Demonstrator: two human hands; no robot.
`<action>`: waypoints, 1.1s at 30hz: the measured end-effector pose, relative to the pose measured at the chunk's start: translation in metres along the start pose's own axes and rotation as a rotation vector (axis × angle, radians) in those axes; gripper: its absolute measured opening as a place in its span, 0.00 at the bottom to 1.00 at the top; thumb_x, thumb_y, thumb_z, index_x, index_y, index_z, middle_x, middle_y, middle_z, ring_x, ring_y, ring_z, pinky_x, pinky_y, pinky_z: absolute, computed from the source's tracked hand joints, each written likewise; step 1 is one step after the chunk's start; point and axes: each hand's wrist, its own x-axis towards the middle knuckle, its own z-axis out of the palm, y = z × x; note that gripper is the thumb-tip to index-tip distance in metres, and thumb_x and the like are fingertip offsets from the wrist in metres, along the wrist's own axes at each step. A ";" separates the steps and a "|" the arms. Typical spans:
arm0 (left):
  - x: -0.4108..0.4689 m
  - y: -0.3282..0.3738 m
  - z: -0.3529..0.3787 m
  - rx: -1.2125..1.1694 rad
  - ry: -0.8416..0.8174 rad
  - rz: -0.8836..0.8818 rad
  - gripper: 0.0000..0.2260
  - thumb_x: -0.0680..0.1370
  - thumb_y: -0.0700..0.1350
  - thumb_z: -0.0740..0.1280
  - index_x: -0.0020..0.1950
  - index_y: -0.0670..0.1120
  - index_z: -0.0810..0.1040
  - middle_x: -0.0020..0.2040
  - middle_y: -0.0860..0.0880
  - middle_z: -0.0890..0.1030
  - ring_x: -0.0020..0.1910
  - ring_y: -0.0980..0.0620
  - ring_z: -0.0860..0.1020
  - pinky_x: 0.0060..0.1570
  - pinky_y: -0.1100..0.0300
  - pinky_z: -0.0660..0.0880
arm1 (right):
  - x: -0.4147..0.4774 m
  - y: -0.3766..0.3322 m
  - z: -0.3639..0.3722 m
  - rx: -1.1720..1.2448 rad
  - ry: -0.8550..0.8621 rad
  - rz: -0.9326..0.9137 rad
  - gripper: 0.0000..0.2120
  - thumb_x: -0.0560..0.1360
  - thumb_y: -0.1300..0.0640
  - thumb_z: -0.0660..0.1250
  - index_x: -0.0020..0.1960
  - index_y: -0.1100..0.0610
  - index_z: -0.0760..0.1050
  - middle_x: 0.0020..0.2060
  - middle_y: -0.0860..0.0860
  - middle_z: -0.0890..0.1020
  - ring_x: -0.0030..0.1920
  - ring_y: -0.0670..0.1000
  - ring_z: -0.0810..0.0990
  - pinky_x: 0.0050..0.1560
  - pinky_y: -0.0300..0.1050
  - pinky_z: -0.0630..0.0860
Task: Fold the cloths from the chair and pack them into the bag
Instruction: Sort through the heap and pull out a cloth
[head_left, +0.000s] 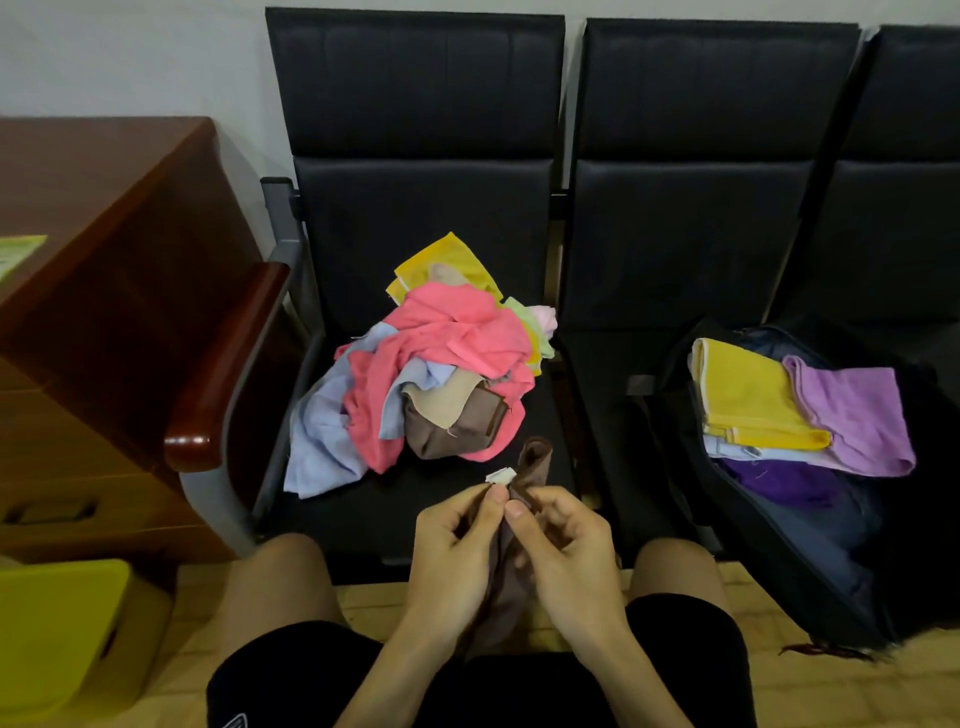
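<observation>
A heap of loose cloths (431, 358), pink, light blue, yellow, beige and brown, lies on the seat of the left black chair (415, 208). In front of it I hold a brown cloth (506, 582) with a small white tag at its top. My left hand (457, 561) and my right hand (566, 561) both pinch its upper edge between thumb and fingers, thumbs almost touching. The open dark bag (810, 551) lies on the chair to the right, with a folded yellow cloth (748, 400), a folded lilac cloth (857, 415) and purple fabric inside.
A reddish wooden desk (104, 249) stands at the left beside the chair's wooden armrest (228, 364). A yellow stool (67, 634) sits at the bottom left on the floor. My knees and black shorts fill the bottom of the view.
</observation>
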 end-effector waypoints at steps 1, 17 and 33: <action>0.000 -0.001 0.000 -0.005 0.000 -0.004 0.14 0.82 0.40 0.64 0.41 0.47 0.85 0.39 0.42 0.85 0.41 0.52 0.81 0.46 0.51 0.79 | 0.000 0.000 0.000 0.001 -0.005 -0.001 0.04 0.77 0.59 0.70 0.45 0.51 0.81 0.32 0.54 0.83 0.29 0.47 0.79 0.31 0.41 0.75; 0.020 0.009 -0.015 -0.016 -0.197 0.000 0.08 0.80 0.39 0.65 0.53 0.46 0.84 0.47 0.48 0.87 0.49 0.53 0.84 0.46 0.63 0.78 | 0.034 0.006 -0.043 0.068 0.179 -0.046 0.08 0.73 0.59 0.74 0.43 0.56 0.74 0.31 0.53 0.76 0.32 0.48 0.76 0.33 0.38 0.73; 0.084 0.079 -0.030 0.282 -0.233 0.420 0.10 0.81 0.40 0.63 0.56 0.53 0.80 0.48 0.64 0.83 0.53 0.64 0.79 0.53 0.68 0.75 | 0.074 -0.059 -0.067 0.063 -0.081 -0.288 0.13 0.75 0.48 0.66 0.54 0.54 0.79 0.48 0.52 0.84 0.50 0.52 0.83 0.49 0.47 0.82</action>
